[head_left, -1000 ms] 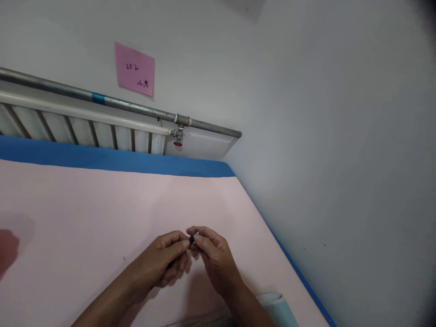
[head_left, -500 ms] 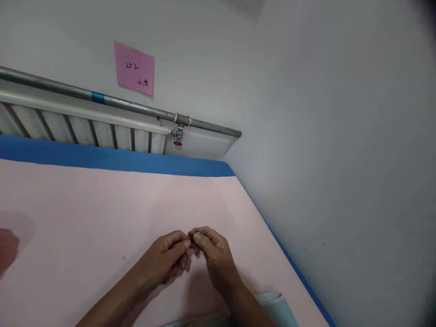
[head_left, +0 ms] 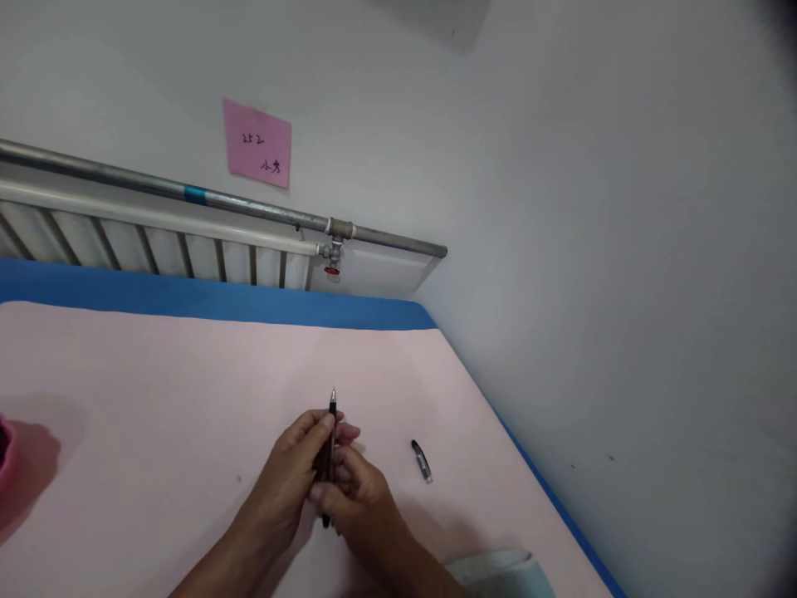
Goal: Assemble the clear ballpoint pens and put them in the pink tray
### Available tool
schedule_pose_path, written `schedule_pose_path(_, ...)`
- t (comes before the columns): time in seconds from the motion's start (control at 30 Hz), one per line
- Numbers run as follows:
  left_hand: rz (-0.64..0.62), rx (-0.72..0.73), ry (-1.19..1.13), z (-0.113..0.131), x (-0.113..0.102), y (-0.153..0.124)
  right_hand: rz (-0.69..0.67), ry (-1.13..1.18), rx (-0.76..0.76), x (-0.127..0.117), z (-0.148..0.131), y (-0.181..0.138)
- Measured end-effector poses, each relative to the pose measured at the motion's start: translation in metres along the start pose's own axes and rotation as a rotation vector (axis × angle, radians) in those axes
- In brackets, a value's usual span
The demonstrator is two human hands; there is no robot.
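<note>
A dark pen [head_left: 332, 409] stands nearly upright over the pink sheet, its silver tip pointing away from me. My left hand [head_left: 297, 455] pinches the pen's upper part between thumb and fingers. Lower down the barrel, my right hand [head_left: 364, 494] is closed around the pen, with the dark end sticking out below its thumb. The pen cap [head_left: 422, 462], black and clear with a clip, lies on the sheet to the right of my hands, touched by neither.
A pink container [head_left: 7, 465] is cut off at the left edge. Light blue folded cloth [head_left: 501, 573] lies at bottom right. Behind the blue-edged table [head_left: 249, 300] are a white radiator [head_left: 237, 262], a metal pipe [head_left: 261, 209] and a pink note [head_left: 257, 145] on the wall.
The pen now shows upright between both hands, where before only a small dark bit was visible at my fingertips. The cap now lies on the sheet. The view has shifted slightly.
</note>
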State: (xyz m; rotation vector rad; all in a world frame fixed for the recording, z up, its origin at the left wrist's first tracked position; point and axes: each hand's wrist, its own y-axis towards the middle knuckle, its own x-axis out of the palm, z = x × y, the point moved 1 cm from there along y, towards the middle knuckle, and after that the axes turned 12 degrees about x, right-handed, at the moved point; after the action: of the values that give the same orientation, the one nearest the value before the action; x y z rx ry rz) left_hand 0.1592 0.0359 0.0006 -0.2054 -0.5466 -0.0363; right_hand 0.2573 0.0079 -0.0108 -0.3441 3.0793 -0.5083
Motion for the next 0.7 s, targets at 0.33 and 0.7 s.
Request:
schedule_pose_path(0.33,0.036,0.152,0.093,0.008,-0.017,0.013,0.019,-0.208,0.08,-0.007,0.007,0.001)
schedule_pose_path(0.7,0.123,0.156,0.078,0.011,-0.022,0.016,0.226,-0.396,-0.076,-0.014,0.009,0.0)
